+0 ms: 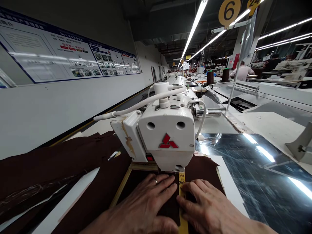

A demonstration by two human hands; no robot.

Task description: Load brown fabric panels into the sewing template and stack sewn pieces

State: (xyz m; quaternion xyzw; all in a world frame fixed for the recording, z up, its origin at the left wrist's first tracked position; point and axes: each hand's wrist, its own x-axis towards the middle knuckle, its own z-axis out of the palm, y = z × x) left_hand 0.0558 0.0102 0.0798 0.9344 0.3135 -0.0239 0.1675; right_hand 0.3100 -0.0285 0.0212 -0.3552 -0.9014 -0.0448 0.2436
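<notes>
My left hand [151,198] lies flat on dark brown fabric [172,208], fingers stretched toward the head of a white sewing machine [168,130] with a red three-diamond badge. A ring shows on one finger. Just right of it, a yellow strip with handwriting [182,185] runs front to back under the machine head. My right hand [204,201] rests on the brown fabric beside this strip, its fingers loosely curved and the tips at the strip's edge. Nothing is gripped in either hand. The machine head hides the needle and presser foot.
More brown fabric [97,152] is heaped at the left with a white strip [70,198] on it. A shiny metal plate [263,182] covers the table at right. Behind it stand dark thread cones [210,77]. Farther back, a person in light clothing [243,72] is bent over.
</notes>
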